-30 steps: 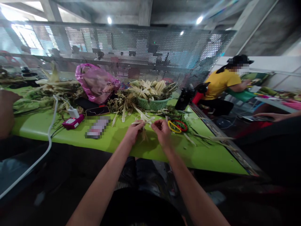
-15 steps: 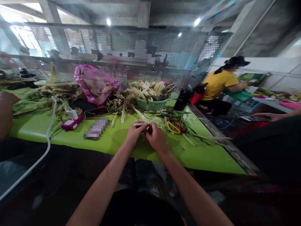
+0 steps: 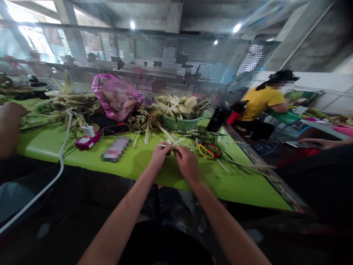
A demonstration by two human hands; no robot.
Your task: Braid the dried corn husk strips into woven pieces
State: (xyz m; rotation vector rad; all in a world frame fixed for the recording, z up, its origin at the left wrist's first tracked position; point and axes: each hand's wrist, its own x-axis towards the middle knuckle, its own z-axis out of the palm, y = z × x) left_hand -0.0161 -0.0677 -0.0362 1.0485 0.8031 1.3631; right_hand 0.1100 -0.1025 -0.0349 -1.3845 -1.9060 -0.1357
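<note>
In the head view my left hand point(image 3: 161, 155) and my right hand point(image 3: 186, 159) meet above the green table, both closed. Pale plant strips point(image 3: 178, 141) are pinched between the fingertips of both hands, and a thin end sticks out to the left of my left fingers. Just beyond my hands, longer pale strips lead back toward a green basket point(image 3: 182, 125) heaped with cream-coloured plant pieces point(image 3: 176, 106). Scissors with yellow and red handles point(image 3: 206, 151) lie to the right of my right hand. My fingers partly hide the strips they hold.
On the green table point(image 3: 143, 165) are a pixelated phone point(image 3: 116, 148), a dark phone point(image 3: 116, 129), a pink power block point(image 3: 87, 141) with a white cable point(image 3: 61, 156), a purple bag point(image 3: 116, 97) and dried stalks. Another person's arm point(image 3: 11, 127) is at left; a person in yellow point(image 3: 260, 103) sits at right.
The whole view has shifted slightly, so the table's things sit a little further right. My right fingers have turned slightly over the strips; both hands stay together.
</note>
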